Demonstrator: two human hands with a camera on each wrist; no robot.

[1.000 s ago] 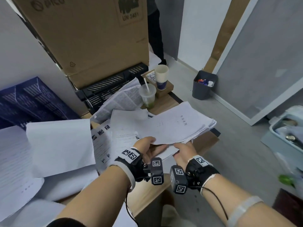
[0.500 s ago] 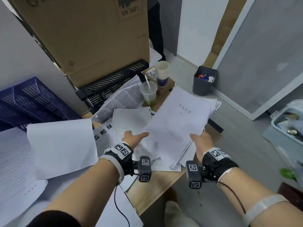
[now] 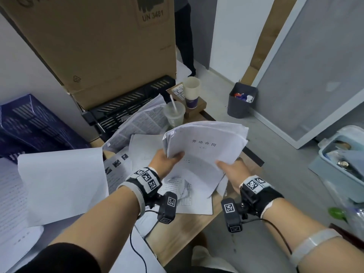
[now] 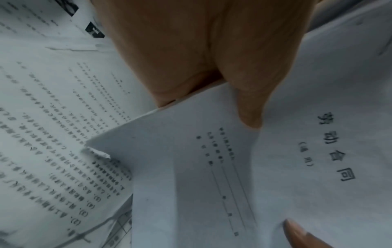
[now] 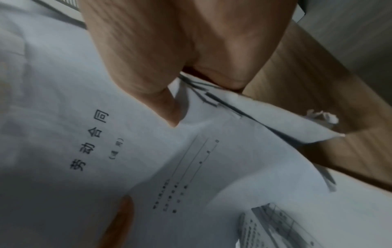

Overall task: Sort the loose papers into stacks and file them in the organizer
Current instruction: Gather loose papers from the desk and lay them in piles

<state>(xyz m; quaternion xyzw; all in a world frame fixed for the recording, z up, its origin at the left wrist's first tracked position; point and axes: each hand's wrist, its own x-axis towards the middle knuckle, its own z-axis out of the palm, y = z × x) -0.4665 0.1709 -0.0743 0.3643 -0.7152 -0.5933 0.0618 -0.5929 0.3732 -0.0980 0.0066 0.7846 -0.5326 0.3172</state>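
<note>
Change: since half a second earlier the stack of papers [image 3: 204,152] has tipped up to face the camera, and the left hand [image 3: 167,163] has come off the sheets on the surface to take its left edge.
Stack position: raised above the surface [image 3: 189,229], at about 12 o'clock from both wrists, top sheet with a printed title facing the wearer.
Left grip: narrow, pinching the stack; thumb [image 4: 248,104] on the top sheet, fingers behind it.
Right grip: narrow, pinching the stack's lower right edge; right hand [image 3: 231,172] with thumb [image 5: 157,94] on top, the rest underneath.
Stack condition: edges uneven, a lower corner curled.
Loose sheets: spread on the surface below and at 9 o'clock of the stack, among them a large blank sheet [image 3: 61,184].
Organizer: black slotted tray [image 3: 128,103] at 11 o'clock, under a cardboard box [image 3: 94,40].
Cups: plastic cup with a straw [image 3: 174,116] and paper cup [image 3: 192,93], at 12 o'clock beyond the stack.
Bin: dark bin [image 3: 242,100] on the floor at 1 o'clock.
</note>
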